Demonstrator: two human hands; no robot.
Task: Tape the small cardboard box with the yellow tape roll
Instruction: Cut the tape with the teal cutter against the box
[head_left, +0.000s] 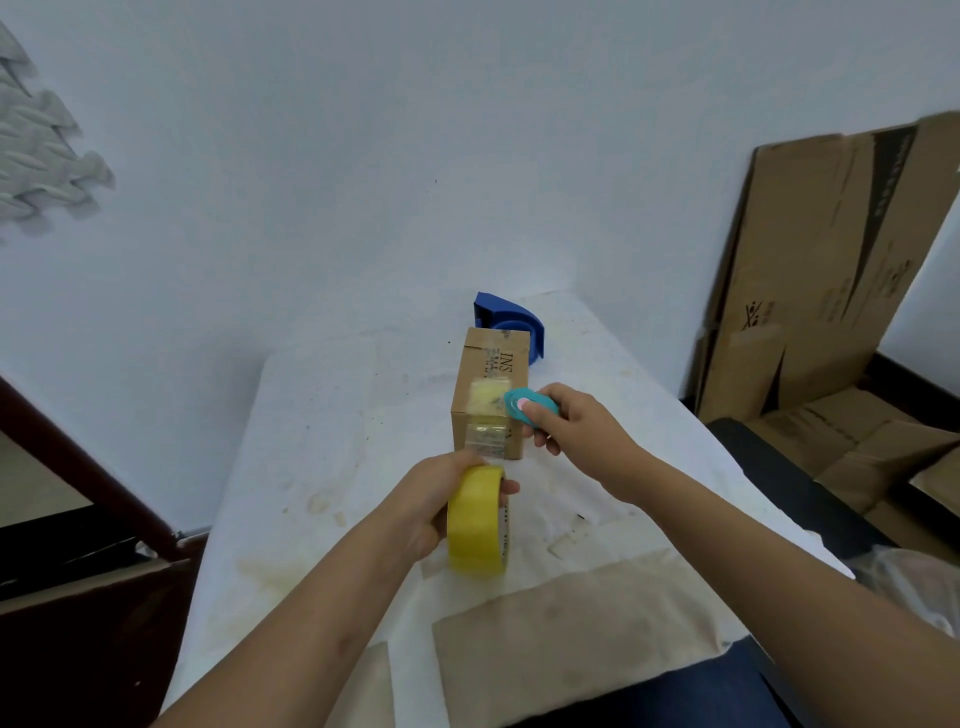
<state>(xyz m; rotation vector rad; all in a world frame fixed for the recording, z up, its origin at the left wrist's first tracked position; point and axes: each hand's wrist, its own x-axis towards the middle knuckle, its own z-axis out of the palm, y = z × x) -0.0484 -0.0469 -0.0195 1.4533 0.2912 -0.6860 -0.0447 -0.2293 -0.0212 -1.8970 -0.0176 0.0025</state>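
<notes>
While the left hand (434, 499) is gripping the stiff, light yellow tape roll (478, 521) by its rim, the right hand (566, 421) is clasping a teal cutter (527, 405) against the small cardboard box (491, 395) mid-counter.

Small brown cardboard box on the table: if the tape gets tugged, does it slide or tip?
The small brown cardboard box probably slides: neither hand presses it down, and it looks light. It stands tall, so a high pull could tip it. The yellow tape roll sits low in the left hand, favouring sliding.
</notes>
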